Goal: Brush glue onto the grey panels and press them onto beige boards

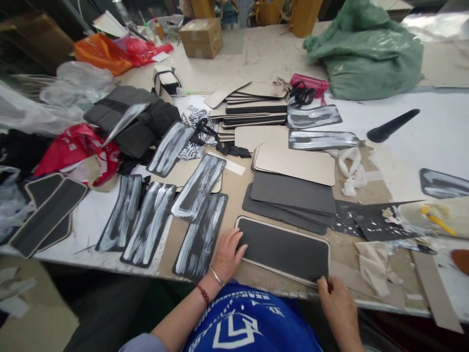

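Note:
A dark grey panel with rounded corners and a beige border lies lengthwise at the table's front edge. At its left end, my left hand rests with fingers stretched out, the tips touching the panel. The fingers of my right hand are bent together, pinching its lower right corner. Just behind it are stacked plain dark grey panels, topped by a pile of beige panels. Left of my left hand, a dark panel streaked with white lies flat.
More white-streaked panels spread leftward. Bordered panels overlap at far left. Behind are a beige panel stack, a green sack and a cardboard box. To the right lie a black tapered object and a yellow-handled tool.

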{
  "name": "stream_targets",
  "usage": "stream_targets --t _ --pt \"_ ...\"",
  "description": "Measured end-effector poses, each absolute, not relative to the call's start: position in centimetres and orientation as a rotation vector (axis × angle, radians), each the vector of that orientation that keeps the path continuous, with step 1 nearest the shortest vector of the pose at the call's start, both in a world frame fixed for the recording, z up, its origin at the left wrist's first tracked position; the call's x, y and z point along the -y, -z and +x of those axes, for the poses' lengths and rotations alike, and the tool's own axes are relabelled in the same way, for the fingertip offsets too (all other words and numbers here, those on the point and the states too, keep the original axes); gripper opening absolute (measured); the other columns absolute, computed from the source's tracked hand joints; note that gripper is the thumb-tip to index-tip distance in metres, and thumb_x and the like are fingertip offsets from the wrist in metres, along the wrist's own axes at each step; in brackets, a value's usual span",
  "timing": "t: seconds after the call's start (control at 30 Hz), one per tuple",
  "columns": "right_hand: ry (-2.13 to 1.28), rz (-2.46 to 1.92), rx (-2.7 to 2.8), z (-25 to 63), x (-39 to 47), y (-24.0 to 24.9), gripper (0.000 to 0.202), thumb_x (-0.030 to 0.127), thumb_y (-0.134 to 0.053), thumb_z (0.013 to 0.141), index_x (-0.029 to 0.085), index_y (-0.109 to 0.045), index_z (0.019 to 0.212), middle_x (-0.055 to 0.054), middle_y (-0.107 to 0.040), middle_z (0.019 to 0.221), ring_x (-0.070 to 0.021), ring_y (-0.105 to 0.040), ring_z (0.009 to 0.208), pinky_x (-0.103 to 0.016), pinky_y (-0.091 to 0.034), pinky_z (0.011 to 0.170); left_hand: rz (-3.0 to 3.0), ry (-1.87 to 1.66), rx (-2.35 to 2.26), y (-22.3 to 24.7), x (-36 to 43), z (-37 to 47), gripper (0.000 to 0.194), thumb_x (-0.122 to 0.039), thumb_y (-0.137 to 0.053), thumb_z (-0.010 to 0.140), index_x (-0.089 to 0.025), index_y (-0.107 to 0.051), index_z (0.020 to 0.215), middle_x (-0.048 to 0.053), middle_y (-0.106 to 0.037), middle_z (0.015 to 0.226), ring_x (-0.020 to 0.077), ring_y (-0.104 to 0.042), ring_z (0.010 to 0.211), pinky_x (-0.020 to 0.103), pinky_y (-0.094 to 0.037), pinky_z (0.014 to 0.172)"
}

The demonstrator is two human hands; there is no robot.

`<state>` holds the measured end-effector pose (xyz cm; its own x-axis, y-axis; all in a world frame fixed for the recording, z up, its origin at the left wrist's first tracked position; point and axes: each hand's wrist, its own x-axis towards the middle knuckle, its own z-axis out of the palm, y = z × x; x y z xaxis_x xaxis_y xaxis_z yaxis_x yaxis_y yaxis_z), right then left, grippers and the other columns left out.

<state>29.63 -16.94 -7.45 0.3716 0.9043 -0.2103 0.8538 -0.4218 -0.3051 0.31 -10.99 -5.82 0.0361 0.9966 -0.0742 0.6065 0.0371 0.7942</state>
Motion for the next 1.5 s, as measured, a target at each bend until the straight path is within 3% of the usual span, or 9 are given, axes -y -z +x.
stream_targets --t 0.17,0.5,1.0,1.27,1.37,1.5 --pt "-0.442 -2.529 1.581 28.9 17.0 7.3 0.023 0.040 -0.029 0.076 0.024 -0.032 0.059 -0.003 -0.044 0.059 -0.0198 -0.045 0.061 -0.031 -0.034 0.057 2.061 -0.482 -1.433 7.2 11.7 0.7 0.049 -0.034 -0.056 0.079 -0.027 -0.046 0.126 0.010 -0.034 0.141 0.0292 -0.024 0.132 0.050 -0.022 0.107" --pt "-0.450 -2.529 1.536 28.5 17.2 7.2 0.018 0.033 -0.030 0.077 0.023 -0.032 0.062 -0.002 -0.043 0.063 -0.0180 -0.043 0.065 -0.029 -0.033 0.060 2.373 -0.462 -1.436 10.1 11.5 0.4 0.052 -0.036 -0.053 0.081 -0.022 -0.041 0.130 0.014 -0.035 0.140 0.0302 -0.021 0.133 0.052 -0.028 0.103" --pt "-0.408 -2.713 1.581 27.8 17.0 6.8 0.018 0.020 -0.036 0.087 0.018 -0.048 0.074 -0.007 -0.054 0.074 -0.0192 -0.052 0.074 -0.028 -0.033 0.065 2.478 -0.426 -1.425 10.8 11.6 0.1 0.052 -0.034 -0.050 0.084 -0.020 -0.038 0.132 0.016 -0.031 0.142 0.0313 -0.019 0.133 0.051 -0.028 0.103" --pt "-0.553 -2.817 1.544 28.8 17.1 6.3 0.023 0.029 -0.039 0.089 0.018 -0.051 0.073 -0.005 -0.056 0.069 -0.0184 -0.054 0.066 -0.028 -0.035 0.060 2.519 -0.412 -1.450 10.4 11.5 0.4 0.051 -0.035 -0.051 0.083 -0.019 -0.041 0.130 0.017 -0.033 0.141 0.0316 -0.023 0.132 0.050 -0.031 0.102" --pt "-0.288 -2.774 1.581 28.8 16.9 5.3 0.028 0.038 -0.039 0.089 0.015 -0.054 0.083 -0.009 -0.057 0.074 -0.0222 -0.055 0.071 -0.032 -0.040 0.063 2.552 -0.410 -1.463 10.0 11.4 0.5 0.050 -0.034 -0.052 0.082 -0.018 -0.043 0.129 0.017 -0.036 0.139 0.0312 -0.026 0.131 0.048 -0.032 0.101" --pt "-0.012 -2.296 1.843 25.5 14.3 4.6 0.035 0.035 -0.037 0.090 0.010 -0.052 0.109 -0.016 -0.056 0.101 -0.0272 -0.051 0.098 -0.039 -0.043 0.080 2.584 -0.402 -1.478 9.1 11.2 0.7 0.050 -0.036 -0.054 0.080 -0.018 -0.047 0.126 0.017 -0.041 0.135 0.0317 -0.033 0.127 0.046 -0.033 0.099"
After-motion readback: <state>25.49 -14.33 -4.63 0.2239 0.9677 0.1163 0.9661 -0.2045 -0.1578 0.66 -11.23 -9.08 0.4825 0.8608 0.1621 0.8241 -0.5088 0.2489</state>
